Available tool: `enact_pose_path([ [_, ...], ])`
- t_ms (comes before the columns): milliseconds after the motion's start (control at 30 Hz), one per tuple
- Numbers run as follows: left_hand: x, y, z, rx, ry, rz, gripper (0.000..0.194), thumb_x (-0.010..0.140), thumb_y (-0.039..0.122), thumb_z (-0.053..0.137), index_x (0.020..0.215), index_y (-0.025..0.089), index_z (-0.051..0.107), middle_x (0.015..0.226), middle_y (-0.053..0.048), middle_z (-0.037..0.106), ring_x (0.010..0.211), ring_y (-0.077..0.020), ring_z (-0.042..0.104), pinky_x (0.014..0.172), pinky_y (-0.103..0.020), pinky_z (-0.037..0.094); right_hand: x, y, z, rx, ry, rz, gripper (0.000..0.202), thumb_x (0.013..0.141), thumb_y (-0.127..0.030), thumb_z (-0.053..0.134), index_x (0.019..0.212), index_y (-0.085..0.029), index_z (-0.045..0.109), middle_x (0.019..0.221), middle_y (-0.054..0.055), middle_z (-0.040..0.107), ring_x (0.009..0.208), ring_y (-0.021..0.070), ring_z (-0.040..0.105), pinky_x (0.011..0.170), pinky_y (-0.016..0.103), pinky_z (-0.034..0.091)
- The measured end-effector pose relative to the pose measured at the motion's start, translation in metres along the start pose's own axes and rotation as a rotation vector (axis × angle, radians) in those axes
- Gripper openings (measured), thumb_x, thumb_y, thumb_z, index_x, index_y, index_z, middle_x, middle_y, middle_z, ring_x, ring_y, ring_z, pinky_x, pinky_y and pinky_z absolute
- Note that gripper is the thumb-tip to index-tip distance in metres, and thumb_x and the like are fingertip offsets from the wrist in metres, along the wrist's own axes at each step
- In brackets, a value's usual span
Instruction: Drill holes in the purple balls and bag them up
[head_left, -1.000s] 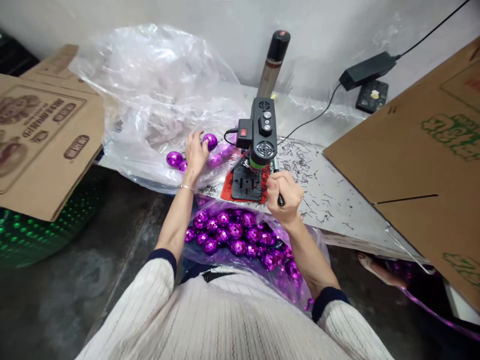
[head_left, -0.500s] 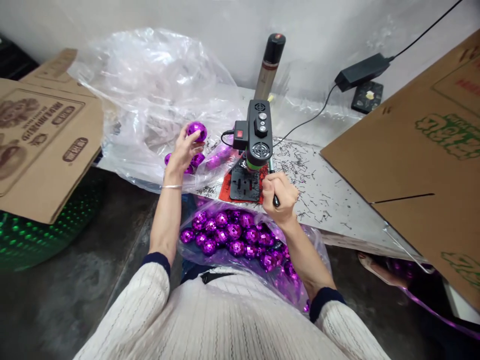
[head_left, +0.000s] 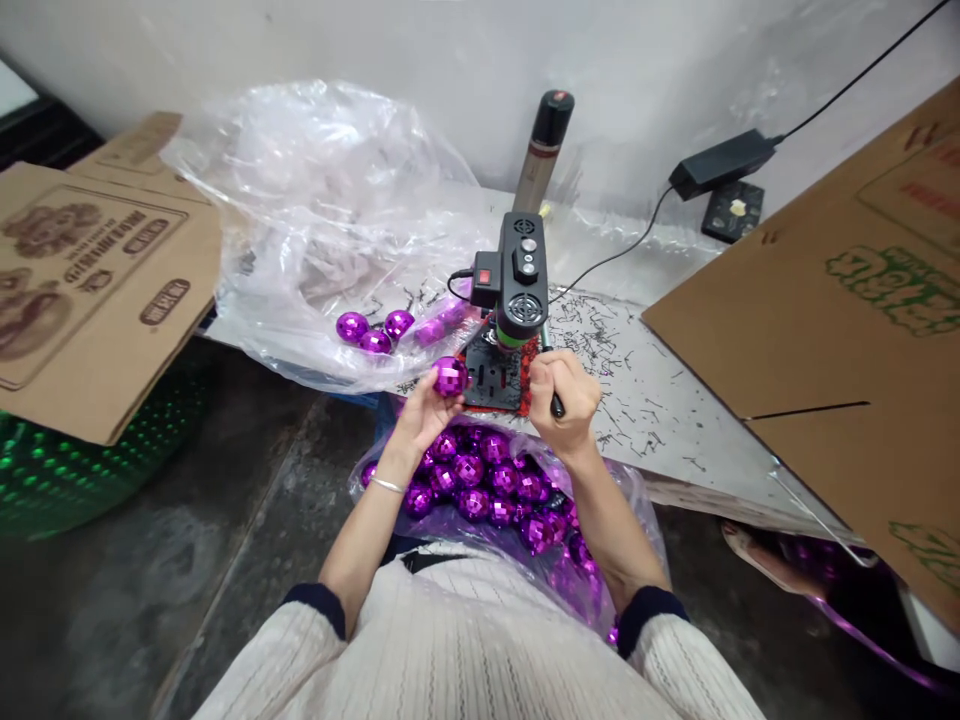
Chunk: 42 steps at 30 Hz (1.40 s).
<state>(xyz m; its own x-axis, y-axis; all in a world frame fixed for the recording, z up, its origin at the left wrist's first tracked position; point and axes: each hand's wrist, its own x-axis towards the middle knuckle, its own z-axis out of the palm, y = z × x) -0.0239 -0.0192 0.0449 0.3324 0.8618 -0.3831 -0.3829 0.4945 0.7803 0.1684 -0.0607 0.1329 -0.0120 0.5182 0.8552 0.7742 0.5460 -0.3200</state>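
A shiny purple mirrored ball (head_left: 450, 376) is held in the fingers of my left hand (head_left: 426, 412), at the left edge of the black base plate (head_left: 493, 375) of a small bench drill press (head_left: 523, 270). My right hand (head_left: 564, 396) is wrapped around the black-gripped lever (head_left: 556, 405) on the machine's right side. Below the table edge, a clear plastic bag (head_left: 637, 500) on my lap holds many purple balls (head_left: 472, 470). Three more purple balls (head_left: 375, 341) lie to the left, in the mouth of a large clear bag (head_left: 322, 220).
Black shavings (head_left: 600, 350) are strewn over the white table (head_left: 652, 420). A power adapter (head_left: 726, 163) with its cable lies behind, right. Cardboard boxes stand at left (head_left: 105, 290) and right (head_left: 840, 330). Green shiny material (head_left: 82, 470) sits low left. Another person's arm (head_left: 772, 565) shows at right.
My left hand has moved right and toward me, bringing the purple ball from the large bag to the drill press base. My right hand stays on the lever.
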Motion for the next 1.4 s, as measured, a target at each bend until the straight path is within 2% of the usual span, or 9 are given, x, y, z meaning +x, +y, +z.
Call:
enact_pose_path([
  [67,0.005,-0.010,0.006,0.131,0.052,0.037,0.048,0.085,0.056,0.067,0.115,0.018,0.067,0.102,-0.009,0.076,0.075,-0.0179,0.071,0.064,-0.030,0.059,0.002,0.000,-0.001,0.006,-0.004,0.009,0.025,0.096,-0.010,0.049,0.073,-0.020,0.052,0.069,0.001,0.060,0.062,0.0120,0.054,0.058,0.027,0.040],
  [167,0.013,-0.017,0.013,0.394,0.093,0.187,0.055,0.084,0.052,0.072,0.126,0.018,0.064,0.109,-0.009,0.076,0.083,-0.0196,0.073,0.067,-0.029,0.059,0.004,-0.001,-0.003,0.003,-0.005,0.005,0.026,0.096,-0.010,0.050,0.072,-0.020,0.051,0.069,0.001,0.060,0.062,0.0117,0.054,0.058,0.028,0.039],
  [333,0.029,-0.022,0.021,0.865,0.111,0.441,0.058,0.083,0.051,0.076,0.129,0.017,0.065,0.111,-0.009,0.076,0.094,-0.0247,0.072,0.086,-0.037,0.058,0.004,-0.001,-0.002,-0.009,0.000,-0.014,0.025,0.096,-0.009,0.050,0.073,-0.021,0.050,0.069,0.002,0.059,0.062,0.0117,0.054,0.058,0.027,0.040],
  [433,0.037,-0.023,0.022,1.017,0.089,0.532,0.058,0.085,0.051,0.074,0.131,0.017,0.064,0.117,-0.011,0.074,0.105,-0.0286,0.071,0.095,-0.041,0.056,0.002,-0.001,-0.002,-0.008,0.000,-0.009,0.024,0.095,-0.010,0.050,0.074,-0.021,0.051,0.069,0.002,0.060,0.062,0.0123,0.054,0.058,0.027,0.040],
  [667,0.050,-0.025,0.022,1.191,-0.001,0.729,0.061,0.085,0.051,0.074,0.133,0.016,0.061,0.122,-0.016,0.071,0.116,-0.0319,0.067,0.102,-0.046,0.052,0.004,-0.004,-0.003,0.014,0.002,0.016,0.024,0.095,-0.008,0.050,0.074,-0.021,0.050,0.069,0.001,0.058,0.063,0.0122,0.053,0.059,0.027,0.040],
  [867,0.061,-0.045,0.024,1.157,0.027,0.855,0.062,0.089,0.052,0.070,0.137,0.015,0.054,0.128,-0.016,0.068,0.119,-0.0297,0.065,0.104,-0.046,0.049,0.003,-0.005,-0.004,0.014,-0.013,0.023,0.024,0.094,-0.006,0.051,0.075,-0.020,0.050,0.070,0.001,0.058,0.064,0.0116,0.054,0.060,0.026,0.041],
  [1033,0.064,-0.057,0.022,1.151,0.057,0.879,0.062,0.090,0.052,0.068,0.138,0.015,0.053,0.125,-0.015,0.070,0.114,-0.0286,0.066,0.101,-0.045,0.049,-0.006,-0.003,0.000,0.013,0.001,0.030,0.022,0.095,-0.007,0.050,0.077,-0.020,0.050,0.072,0.001,0.059,0.065,0.0116,0.055,0.059,0.025,0.042],
  [1400,0.063,-0.058,0.020,1.150,0.056,0.906,0.061,0.090,0.055,0.067,0.136,0.017,0.054,0.119,-0.014,0.072,0.110,-0.0274,0.067,0.098,-0.045,0.048,-0.034,0.012,0.019,0.021,0.092,-0.048,0.025,0.101,-0.018,0.041,0.077,-0.022,0.047,0.070,0.001,0.055,0.060,0.0121,0.048,0.056,0.027,0.041],
])
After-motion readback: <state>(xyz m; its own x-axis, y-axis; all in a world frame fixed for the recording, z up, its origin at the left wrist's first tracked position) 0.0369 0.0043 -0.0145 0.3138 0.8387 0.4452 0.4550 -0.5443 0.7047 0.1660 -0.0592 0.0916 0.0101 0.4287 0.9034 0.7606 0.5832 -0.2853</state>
